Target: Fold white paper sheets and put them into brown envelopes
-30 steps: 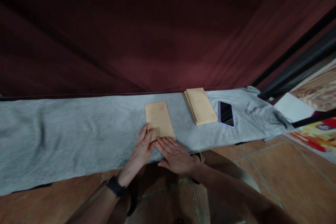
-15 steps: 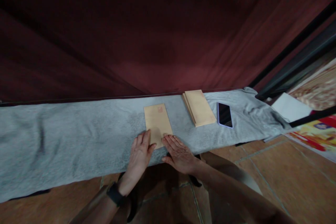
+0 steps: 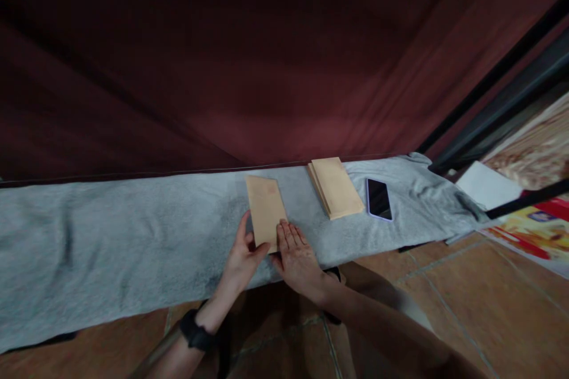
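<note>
A brown paper envelope (image 3: 267, 204) is tilted, its left side raised off the grey cloth. My left hand (image 3: 243, 254) grips its left edge near the bottom, thumb on the front and fingers at the side and behind. Flat against the lower right part of the envelope lies my right hand (image 3: 297, 254), fingers stretched out close together. A faint reddish print shows near the envelope's top right corner.
Grey cloth (image 3: 133, 237) covers the long narrow surface. To the right lie a stack of brown envelopes (image 3: 336, 186) and a phone (image 3: 379, 198) in a lilac case. A dark red curtain (image 3: 267, 130) hangs behind. Black bars and a white sheet (image 3: 489, 183) are at far right.
The envelope lay flat with both hands on it; now its left side is lifted. My left hand has gone from lying on it to gripping its edge. My right hand stays near its lower right.
</note>
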A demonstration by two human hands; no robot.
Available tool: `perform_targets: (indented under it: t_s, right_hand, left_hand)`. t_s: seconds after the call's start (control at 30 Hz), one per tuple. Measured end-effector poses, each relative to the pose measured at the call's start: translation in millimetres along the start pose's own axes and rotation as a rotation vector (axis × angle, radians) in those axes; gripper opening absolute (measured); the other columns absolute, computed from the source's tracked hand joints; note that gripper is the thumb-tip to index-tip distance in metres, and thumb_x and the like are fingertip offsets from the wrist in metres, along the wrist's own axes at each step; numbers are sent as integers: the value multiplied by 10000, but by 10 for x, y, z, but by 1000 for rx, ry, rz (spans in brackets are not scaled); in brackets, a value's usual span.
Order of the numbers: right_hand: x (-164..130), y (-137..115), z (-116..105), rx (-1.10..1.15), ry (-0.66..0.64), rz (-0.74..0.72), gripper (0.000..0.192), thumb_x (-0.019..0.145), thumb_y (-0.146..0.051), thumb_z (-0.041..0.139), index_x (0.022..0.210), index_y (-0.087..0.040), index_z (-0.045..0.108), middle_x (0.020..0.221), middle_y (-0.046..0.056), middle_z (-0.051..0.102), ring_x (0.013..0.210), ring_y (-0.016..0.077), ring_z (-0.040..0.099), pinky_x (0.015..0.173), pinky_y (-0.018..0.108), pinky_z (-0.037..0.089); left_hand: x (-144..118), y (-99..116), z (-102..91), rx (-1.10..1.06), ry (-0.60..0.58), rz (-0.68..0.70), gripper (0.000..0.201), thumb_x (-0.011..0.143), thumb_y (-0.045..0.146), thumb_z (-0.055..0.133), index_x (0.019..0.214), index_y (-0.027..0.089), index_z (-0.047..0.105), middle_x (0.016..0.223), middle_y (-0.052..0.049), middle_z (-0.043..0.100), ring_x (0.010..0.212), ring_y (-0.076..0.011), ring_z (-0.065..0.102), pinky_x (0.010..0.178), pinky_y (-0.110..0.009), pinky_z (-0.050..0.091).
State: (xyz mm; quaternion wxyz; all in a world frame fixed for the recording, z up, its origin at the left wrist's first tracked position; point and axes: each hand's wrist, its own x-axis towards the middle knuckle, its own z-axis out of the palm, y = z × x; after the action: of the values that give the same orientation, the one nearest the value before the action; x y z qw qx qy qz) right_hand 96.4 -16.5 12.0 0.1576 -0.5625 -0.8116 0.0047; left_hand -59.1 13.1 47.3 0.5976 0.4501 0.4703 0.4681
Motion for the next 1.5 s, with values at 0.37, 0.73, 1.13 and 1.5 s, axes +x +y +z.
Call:
perform_targets:
  t_s: [0.37, 0.73, 1.13, 1.5]
  right_hand:
    - [418, 116, -247, 1496, 103, 594, 660, 951, -716, 390, 1173, -176, 696, 1111, 105, 760, 1148, 245, 670, 1042, 407, 498]
    - [279, 88, -49, 1579, 82, 545, 503, 864, -609, 588, 1120, -189, 691, 1123, 94, 749, 1056, 257, 683, 995, 436, 535]
    - [129, 235, 60, 538, 11, -29, 539, 1025, -328, 436, 1546, -198, 385, 1610, 95, 375, 1501, 224, 319, 1251, 492, 233]
    - [38, 217, 82, 239, -55, -187, 641, 1048, -456, 420, 1592, -157, 259, 1633, 134, 300, 1516, 252, 281, 1256, 472, 210]
  left_hand:
    - [-24, 137, 108, -193, -40, -234, 609, 751, 511, 797, 1212, 155, 618, 960, -78, 734, 876, -218, 720, 814, -358, 566]
    - [69, -14, -3, -77, -23, -248, 533, 656, 321, 842, 1069, 187, 534, 738, 21, 705, 528, -97, 604, 508, -213, 449]
    - [78, -159, -189, 280, -43, -248, 576, 676, 397, 731, 1112, 231, 394, 542, 117, 567, 375, -126, 516, 389, -226, 399]
    - [204, -14, -301, 1045, 59, 227, 285, 963, 383, 456, 1072, 217, 660, 1078, -103, 717, 1037, -255, 676, 917, -373, 514]
